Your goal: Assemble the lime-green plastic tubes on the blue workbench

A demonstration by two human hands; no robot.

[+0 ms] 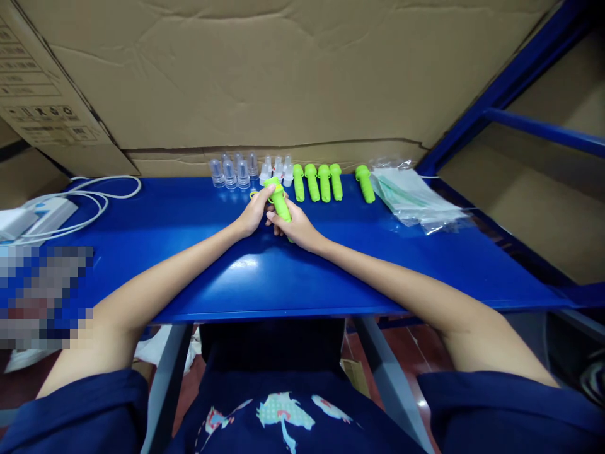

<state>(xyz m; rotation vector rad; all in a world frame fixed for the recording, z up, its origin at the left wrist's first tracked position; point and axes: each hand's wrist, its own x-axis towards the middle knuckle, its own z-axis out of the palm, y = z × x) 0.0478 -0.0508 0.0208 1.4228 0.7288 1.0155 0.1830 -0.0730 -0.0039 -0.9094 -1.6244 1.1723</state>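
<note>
Both hands meet over the blue table on one lime-green ribbed tube [280,205] with a wide cap end and a loop strap. My left hand [255,211] is closed at the cap end, its thumb pressed on the cap. Lower down, the fingers of my right hand [299,226] wrap round the tube's body. The tube tilts, cap end away from me. Just beyond the hands stand several clear plastic cups [229,173] and some clear cone-shaped pieces with white bases [278,171]. More lime-green tubes [324,183] lie in a row to the right.
A single lime-green tube [365,184] lies apart, beside clear plastic bags with white and green contents [416,197]. At the left are a white cable [101,197] and a white power strip [54,217]. Cardboard [283,82] walls the back; a blue frame [501,88] rises at the right.
</note>
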